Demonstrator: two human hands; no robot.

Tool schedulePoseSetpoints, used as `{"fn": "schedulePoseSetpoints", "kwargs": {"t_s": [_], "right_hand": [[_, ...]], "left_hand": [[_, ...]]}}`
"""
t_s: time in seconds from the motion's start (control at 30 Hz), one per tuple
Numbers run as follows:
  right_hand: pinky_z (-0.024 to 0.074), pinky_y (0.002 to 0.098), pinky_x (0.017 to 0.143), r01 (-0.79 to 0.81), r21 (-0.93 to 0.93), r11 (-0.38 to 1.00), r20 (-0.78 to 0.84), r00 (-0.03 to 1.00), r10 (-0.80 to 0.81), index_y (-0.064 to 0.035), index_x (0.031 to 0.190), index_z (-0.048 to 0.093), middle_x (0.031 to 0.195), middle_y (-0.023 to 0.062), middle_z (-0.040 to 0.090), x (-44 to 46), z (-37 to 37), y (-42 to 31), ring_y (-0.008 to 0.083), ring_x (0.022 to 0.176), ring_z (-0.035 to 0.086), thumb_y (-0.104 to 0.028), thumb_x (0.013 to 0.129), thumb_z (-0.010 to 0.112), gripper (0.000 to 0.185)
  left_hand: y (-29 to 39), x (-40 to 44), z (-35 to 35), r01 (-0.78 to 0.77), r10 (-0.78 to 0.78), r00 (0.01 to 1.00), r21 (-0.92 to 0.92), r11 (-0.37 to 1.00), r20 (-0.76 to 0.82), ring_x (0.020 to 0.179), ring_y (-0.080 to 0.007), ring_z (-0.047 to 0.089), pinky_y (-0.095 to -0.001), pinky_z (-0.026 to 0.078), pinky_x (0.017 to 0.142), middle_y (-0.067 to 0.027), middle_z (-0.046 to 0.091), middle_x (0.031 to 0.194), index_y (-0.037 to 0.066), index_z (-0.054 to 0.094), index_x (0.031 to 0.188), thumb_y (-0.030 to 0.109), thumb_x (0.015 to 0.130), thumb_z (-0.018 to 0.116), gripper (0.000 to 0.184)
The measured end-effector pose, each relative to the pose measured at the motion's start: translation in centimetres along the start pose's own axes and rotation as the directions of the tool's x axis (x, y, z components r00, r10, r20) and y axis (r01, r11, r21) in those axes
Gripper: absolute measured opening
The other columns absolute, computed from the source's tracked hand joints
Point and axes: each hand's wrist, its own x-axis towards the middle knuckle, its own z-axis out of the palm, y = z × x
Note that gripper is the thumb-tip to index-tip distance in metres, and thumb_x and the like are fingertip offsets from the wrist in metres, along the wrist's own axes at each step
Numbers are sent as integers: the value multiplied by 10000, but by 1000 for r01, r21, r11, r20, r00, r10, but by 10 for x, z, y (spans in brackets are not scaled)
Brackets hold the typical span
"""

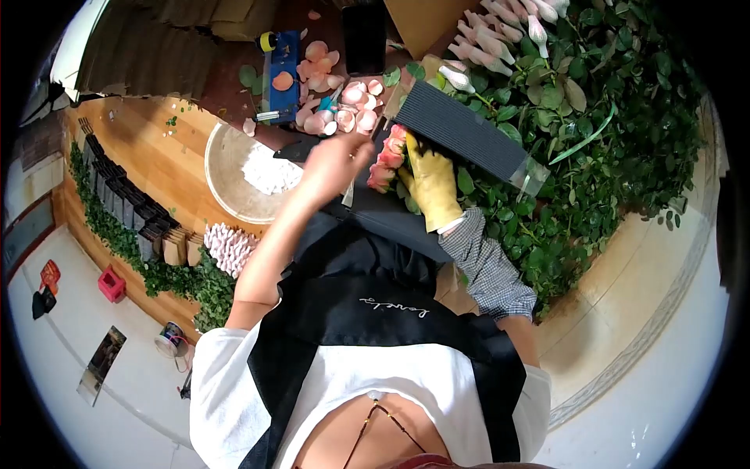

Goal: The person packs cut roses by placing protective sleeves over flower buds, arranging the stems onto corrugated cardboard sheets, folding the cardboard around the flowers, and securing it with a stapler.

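Note:
My right hand (433, 184), in a yellow glove, is closed around the near side of a small bunch of pink-orange roses (386, 160). A dark ribbed cardboard sheet (465, 129) lies just beyond the glove, with clear plastic at its right end. My bare left hand (340, 166) is just left of the rose heads, its fingers smeared by motion. Whether it holds anything does not show. A thin pale strip (349, 194) lies below that hand, over a dark surface. Loose pink petals (319, 69) lie on the table ahead.
Leafy rose stems (578, 117) are heaped at right, with wrapped buds (488, 39) behind. A phone (364, 39) and blue box (282, 76) are on the table. A round tub (223, 176) holds white pieces at left. Wrapped bunches (129, 191) line the floor.

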Motion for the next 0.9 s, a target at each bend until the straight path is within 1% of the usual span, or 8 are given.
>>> {"fn": "schedulePoseSetpoints", "kwargs": {"t_s": [0.17, 0.3, 0.4, 0.5, 0.57, 0.7, 0.8, 0.9], "right_hand": [[560, 439, 654, 86, -213, 973, -203, 971, -130, -92, 1273, 576, 972, 124, 684, 6, 36, 19, 323, 821, 675, -207, 923, 575, 368], [516, 505, 781, 159, 324, 932, -232, 969, -85, -21, 1258, 589, 1000, 210, 658, -10, -11, 18, 413, 917, 629, -192, 852, 706, 455], [472, 425, 1007, 286, 598, 748, -285, 949, -135, -22, 1396, 545, 1271, 202, 648, -26, -65, 20, 385, 1153, 613, -140, 934, 649, 487], [453, 421, 1051, 355, 694, 626, -397, 915, -78, -16, 1395, 544, 1267, 208, 642, -32, -141, 8, 386, 1194, 590, -102, 892, 688, 530], [494, 438, 983, 294, 347, 891, -513, 854, -82, -7, 1359, 560, 1209, 211, 652, -22, -163, 3, 406, 1120, 610, -120, 857, 727, 541], [538, 487, 833, -76, 184, 980, -98, 991, 95, -62, 1298, 604, 980, 200, 701, 9, -96, 24, 414, 912, 664, -205, 810, 778, 538], [527, 436, 949, 85, 398, 913, -50, 996, -70, -39, 1374, 556, 1175, 243, 677, 24, -133, 26, 377, 1076, 667, -216, 832, 774, 611], [450, 453, 1078, 509, 176, 843, -612, 727, -311, -30, 1481, 453, 1381, 208, 585, 74, -243, -18, 387, 1261, 568, -176, 858, 745, 703]], "left_hand": [[43, -7, 76, -254, 102, 941, 474, 843, 324, 766, -416, 715, -545, 556, 678, -206, 725, 819, 24, 732, 803, 213, 883, 528, 290], [14, -14, 151, -132, 69, 990, 625, 770, 124, 1368, -638, 302, -706, 304, 1091, -423, 263, 1529, -26, 738, 1133, 272, 900, 551, 423], [14, -16, 128, -171, 43, 957, 439, 882, 287, 1367, -659, 293, -749, 198, 1113, -442, 311, 1502, 5, 654, 1298, 325, 963, 496, 490], [26, -19, 111, -278, 103, 931, 498, 821, 350, 1158, -515, 577, -657, 409, 982, -380, 559, 1248, -5, 672, 1182, 334, 935, 541, 439], [28, -18, 109, -309, 140, 928, 504, 807, 345, 997, -442, 669, -548, 519, 836, -308, 663, 1061, 5, 674, 1127, 312, 933, 536, 388], [28, -15, 109, -347, 165, 919, 532, 772, 359, 930, -401, 718, -499, 570, 777, -225, 731, 987, 22, 678, 1121, 280, 933, 527, 353], [26, -12, 110, -352, 141, 909, 541, 764, 391, 944, -383, 728, -499, 574, 785, -205, 743, 1004, 13, 676, 1138, 290, 942, 514, 376], [27, -11, 111, -328, 145, 919, 509, 796, 366, 924, -385, 731, -500, 577, 771, -206, 746, 985, 7, 675, 1113, 338, 947, 505, 407]]}}
